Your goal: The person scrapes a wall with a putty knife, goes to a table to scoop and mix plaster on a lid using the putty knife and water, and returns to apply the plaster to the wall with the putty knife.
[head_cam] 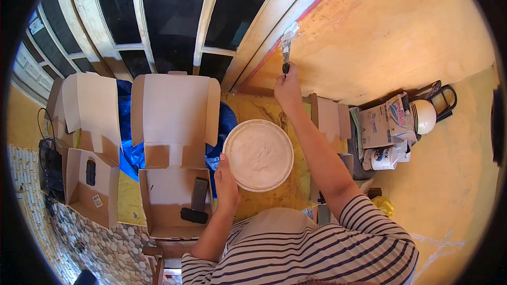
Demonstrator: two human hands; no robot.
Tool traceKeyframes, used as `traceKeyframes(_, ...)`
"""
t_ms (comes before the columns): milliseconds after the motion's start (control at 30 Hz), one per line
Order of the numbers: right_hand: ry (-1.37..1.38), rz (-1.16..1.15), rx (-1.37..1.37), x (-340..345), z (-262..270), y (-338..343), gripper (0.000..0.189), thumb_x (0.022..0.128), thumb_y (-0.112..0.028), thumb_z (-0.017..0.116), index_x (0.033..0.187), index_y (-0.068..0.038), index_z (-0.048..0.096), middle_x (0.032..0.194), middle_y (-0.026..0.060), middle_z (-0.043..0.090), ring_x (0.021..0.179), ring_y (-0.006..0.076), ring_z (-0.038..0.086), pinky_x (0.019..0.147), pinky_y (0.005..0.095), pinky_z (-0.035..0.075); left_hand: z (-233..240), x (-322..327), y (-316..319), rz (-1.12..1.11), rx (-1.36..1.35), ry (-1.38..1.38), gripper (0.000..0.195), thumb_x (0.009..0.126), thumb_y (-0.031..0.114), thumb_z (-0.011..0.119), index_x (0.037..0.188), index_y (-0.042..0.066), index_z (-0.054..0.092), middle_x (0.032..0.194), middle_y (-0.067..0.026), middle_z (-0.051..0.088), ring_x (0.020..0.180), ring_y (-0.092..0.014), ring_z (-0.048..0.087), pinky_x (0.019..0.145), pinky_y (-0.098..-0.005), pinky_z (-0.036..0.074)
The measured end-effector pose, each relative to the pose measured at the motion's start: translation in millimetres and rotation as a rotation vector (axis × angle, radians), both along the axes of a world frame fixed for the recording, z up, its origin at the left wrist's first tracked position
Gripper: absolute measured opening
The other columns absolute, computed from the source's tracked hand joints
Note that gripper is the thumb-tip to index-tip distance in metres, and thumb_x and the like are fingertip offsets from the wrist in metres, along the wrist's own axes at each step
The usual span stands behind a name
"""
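Note:
My right hand [288, 90] grips the dark handle of a putty knife [286, 50]. The blade points up against the orange wall [380, 27], beside the white wooden frame [269, 35]. White filler [292, 29] shows on the wall at the blade's tip. In my left hand [227, 184] is a round tub [259, 155] of pale filler, held at its left rim with the fingers beneath it out of sight. The filler's surface is rough in the middle.
Open cardboard boxes [176, 107] stand on a yellow-topped table [253, 105] over a blue plastic sheet [132, 154]. Dark objects [194, 214] lie in them. At the right are a stacked carton [374, 126], a white helmet [423, 116] and a white tub [384, 158].

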State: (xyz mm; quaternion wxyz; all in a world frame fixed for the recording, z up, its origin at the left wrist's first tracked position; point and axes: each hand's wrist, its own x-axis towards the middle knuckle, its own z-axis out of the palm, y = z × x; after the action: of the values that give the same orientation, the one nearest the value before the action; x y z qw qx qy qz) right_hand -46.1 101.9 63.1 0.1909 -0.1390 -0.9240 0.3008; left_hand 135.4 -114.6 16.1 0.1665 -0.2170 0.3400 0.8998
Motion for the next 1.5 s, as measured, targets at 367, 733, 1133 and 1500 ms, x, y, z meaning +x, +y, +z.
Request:
traceKeyframes(367,0.120,-0.024,0.041,-2.7,-13.9,6.5,0.046,0.089,-0.001,0.046,0.133,0.009,0.036,0.109,0.0341,0.054,0.098,0.0486,0.056,0.087,0.0505,0.045,1.4,1.8,0.9,-0.028,-0.030,-0.018,0.055,0.105,0.042,0.042,0.129,-0.006,0.053,0.124,-0.0140,0.062,0.112,-0.018,0.061,0.098,-0.0302,0.047)
traceKeyframes(733,0.052,-0.035,0.017,-0.1,3.4,-2.5,0.045,0.089,-0.002,0.046,0.132,0.009,0.036,0.110,0.0360,0.055,0.097,0.0488,0.058,0.085,0.0512,0.047,0.1,2.3,2.8,-0.014,-0.011,0.014,0.054,0.105,0.041,0.042,0.129,-0.006,0.054,0.125,-0.0141,0.062,0.111,-0.019,0.061,0.097,-0.0302,0.047)
traceKeyframes(1133,0.070,-0.008,-0.011,1.7,6.5,-4.9,0.042,0.089,-0.001,0.046,0.128,0.011,0.038,0.102,0.0361,0.057,0.095,0.0500,0.058,0.084,0.0512,0.046,-1.2,6.8,0.4,-0.027,-0.050,0.000,0.053,0.105,0.041,0.041,0.126,-0.006,0.056,0.119,-0.0137,0.064,0.107,-0.017,0.062,0.094,-0.0297,0.049)
traceKeyframes(1500,-0.018,-0.004,0.027,3.4,4.9,-0.2,0.042,0.089,-0.002,0.047,0.129,0.008,0.039,0.107,0.0361,0.056,0.096,0.0502,0.058,0.084,0.0521,0.047,3.2,5.9,-0.3,-0.010,-0.021,-0.026,0.051,0.105,0.040,0.041,0.121,-0.005,0.058,0.116,-0.0124,0.065,0.105,-0.017,0.063,0.092,-0.0298,0.049)
